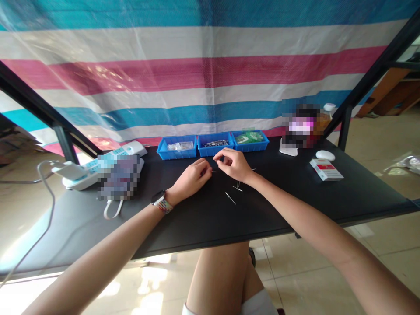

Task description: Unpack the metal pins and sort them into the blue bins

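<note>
On black tabletop (pixel 361 192), left hand (pixel 192 177) pinches thin silvery pin (pixel 215 171); right hand (pixel 234 165) pinched shut.

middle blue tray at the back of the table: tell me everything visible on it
The middle blue tray is a shallow, open rectangular bin, plastic by its look, flat on the black table at its back edge, before the striped tarp. It holds a loose heap of small silvery parts, too small to identify. The left tray and the right tray flank it closely. The right hand is just in front, not touching it.
</note>
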A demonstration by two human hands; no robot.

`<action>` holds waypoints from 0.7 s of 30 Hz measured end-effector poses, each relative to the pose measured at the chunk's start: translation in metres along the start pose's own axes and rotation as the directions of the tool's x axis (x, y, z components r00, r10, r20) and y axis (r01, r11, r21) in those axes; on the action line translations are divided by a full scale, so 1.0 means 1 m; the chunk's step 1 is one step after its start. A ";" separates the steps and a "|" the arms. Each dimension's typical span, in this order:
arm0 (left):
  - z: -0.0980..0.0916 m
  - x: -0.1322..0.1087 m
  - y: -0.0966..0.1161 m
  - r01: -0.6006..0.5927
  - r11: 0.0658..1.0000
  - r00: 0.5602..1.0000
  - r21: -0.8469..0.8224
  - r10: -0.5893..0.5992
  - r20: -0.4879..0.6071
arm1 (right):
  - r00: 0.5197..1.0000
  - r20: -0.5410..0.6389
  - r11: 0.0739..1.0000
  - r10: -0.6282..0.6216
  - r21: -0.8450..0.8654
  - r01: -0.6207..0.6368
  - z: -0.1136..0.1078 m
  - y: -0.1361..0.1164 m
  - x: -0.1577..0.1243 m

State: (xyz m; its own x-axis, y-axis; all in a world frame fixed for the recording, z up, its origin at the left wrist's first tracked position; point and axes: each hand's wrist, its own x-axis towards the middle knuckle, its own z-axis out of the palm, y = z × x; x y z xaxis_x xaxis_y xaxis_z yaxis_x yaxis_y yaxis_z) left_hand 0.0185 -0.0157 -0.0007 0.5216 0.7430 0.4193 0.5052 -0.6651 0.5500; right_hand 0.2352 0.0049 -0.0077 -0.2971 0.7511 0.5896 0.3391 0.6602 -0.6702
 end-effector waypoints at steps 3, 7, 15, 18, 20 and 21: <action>0.000 0.002 -0.006 0.053 0.993 0.995 -0.110 -0.062 -0.082 | 0.991 0.104 0.985 0.086 0.138 -0.100 0.005 -0.004 -0.002; 0.003 0.001 -0.011 0.164 0.922 0.967 -0.349 -0.220 -0.125 | 0.964 0.213 0.905 0.161 0.358 -0.230 0.012 -0.005 -0.005; 0.006 -0.001 -0.009 0.207 0.840 0.960 -0.501 -0.273 -0.060 | 0.991 0.101 0.972 0.090 0.207 -0.109 0.018 -0.008 -0.007; 0.005 0.001 -0.010 0.213 0.833 0.964 -0.511 -0.264 -0.029 | 0.995 0.094 0.997 -0.045 -0.062 0.051 0.013 -0.011 -0.009; 0.004 0.003 -0.010 0.222 0.830 0.962 -0.511 -0.271 -0.022 | 0.989 0.113 0.975 -0.095 -0.188 0.115 0.009 -0.014 -0.009; 0.003 0.004 -0.010 0.226 0.825 0.960 -0.518 -0.278 -0.024 | 0.990 0.109 0.971 -0.094 -0.210 0.116 0.008 -0.015 -0.010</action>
State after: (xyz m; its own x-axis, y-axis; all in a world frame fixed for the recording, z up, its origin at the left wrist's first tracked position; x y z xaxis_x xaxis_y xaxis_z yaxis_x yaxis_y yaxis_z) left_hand 0.0177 -0.0061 -0.0062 0.3437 0.9004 0.2668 0.1783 -0.3415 0.9228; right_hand 0.2259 -0.0122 -0.0071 -0.4236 0.6811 0.5972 0.4819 0.7277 -0.4881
